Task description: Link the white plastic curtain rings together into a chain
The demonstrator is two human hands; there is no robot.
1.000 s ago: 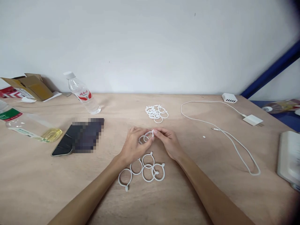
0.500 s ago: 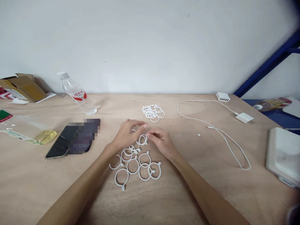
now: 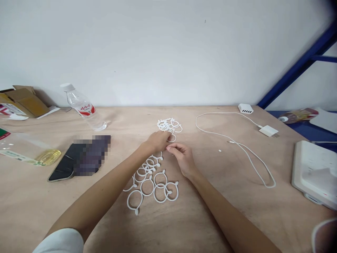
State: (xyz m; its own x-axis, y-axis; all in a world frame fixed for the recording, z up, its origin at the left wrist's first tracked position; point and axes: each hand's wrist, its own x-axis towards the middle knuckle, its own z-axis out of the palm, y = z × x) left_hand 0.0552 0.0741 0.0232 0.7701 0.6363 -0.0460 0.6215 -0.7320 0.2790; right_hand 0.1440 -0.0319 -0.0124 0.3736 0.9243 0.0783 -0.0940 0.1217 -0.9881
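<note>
My left hand (image 3: 157,141) reaches forward to the near edge of a pile of loose white plastic rings (image 3: 170,125), its fingers curled around one ring at that edge. My right hand (image 3: 181,156) rests on the table just behind it, fingers loosely curled with nothing visible in them. A chain of linked white rings (image 3: 150,179) lies on the wooden table (image 3: 200,211) between my forearms, stretching from near my left wrist toward me.
A phone (image 3: 76,158) lies at the left, with a water bottle (image 3: 83,106), an oil bottle (image 3: 28,151) and a cardboard box (image 3: 23,100) beyond it. A white cable (image 3: 237,144) with charger (image 3: 268,131) runs right. A white device (image 3: 314,172) sits at the right edge.
My left hand let go of the chain and moved forward to the loose ring pile. The chain was laid down on the table. My right hand stayed nearly in place.
</note>
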